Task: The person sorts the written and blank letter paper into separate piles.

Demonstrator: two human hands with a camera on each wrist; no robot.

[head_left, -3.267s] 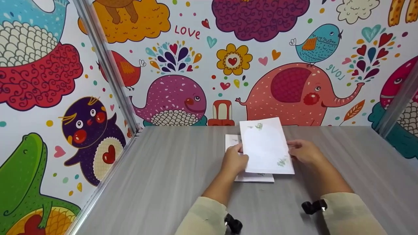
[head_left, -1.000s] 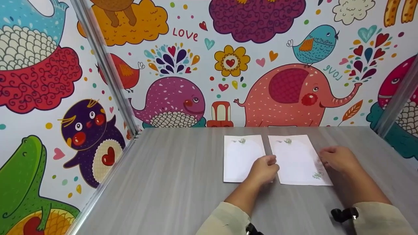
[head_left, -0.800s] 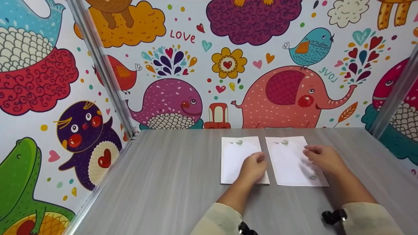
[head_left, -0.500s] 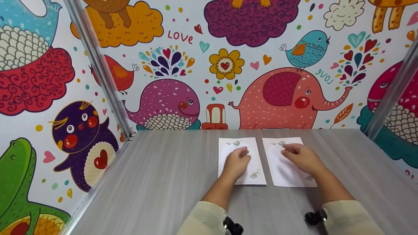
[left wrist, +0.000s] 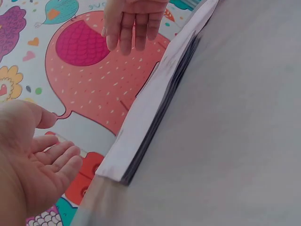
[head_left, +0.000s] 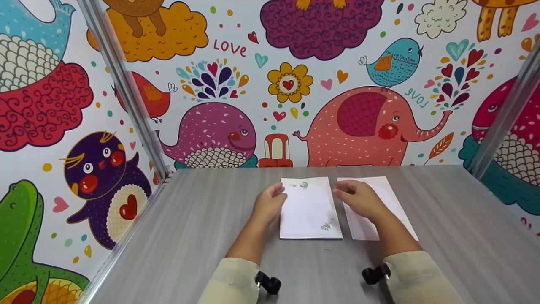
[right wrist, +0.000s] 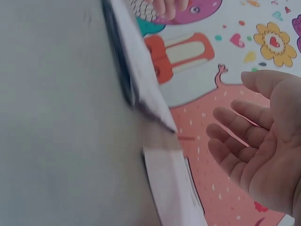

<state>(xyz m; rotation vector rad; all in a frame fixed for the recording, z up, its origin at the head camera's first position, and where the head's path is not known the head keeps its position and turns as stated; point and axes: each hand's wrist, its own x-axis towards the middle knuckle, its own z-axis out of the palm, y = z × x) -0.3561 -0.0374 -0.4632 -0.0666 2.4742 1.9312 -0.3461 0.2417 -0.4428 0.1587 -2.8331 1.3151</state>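
Note:
A stack of white paper point(head_left: 310, 211) with small green leaf prints at two corners lies on the table; its layered dark edge shows in the left wrist view. To its right lies a single white sheet point(head_left: 390, 198), partly hidden by my right hand and forearm. My left hand point(head_left: 270, 202) is at the left edge of the stack, fingers loosely bent and holding nothing. Over the left part of the sheet, beside the stack's right edge, hovers my right hand point(head_left: 358, 200). Its relaxed fingers point(right wrist: 230, 136) hold nothing in the right wrist view.
The grey wood-look table point(head_left: 190, 253) meets a wall point(head_left: 291, 122) printed with cartoon animals at the back. Metal corner posts point(head_left: 126, 93) stand at left and right. Black camera mounts point(head_left: 268, 283) sit at both wrists.
The single sheet was lifted off the stack and laid down to its right, then released. Both hands have since moved left, the left one across the stack to its left edge.

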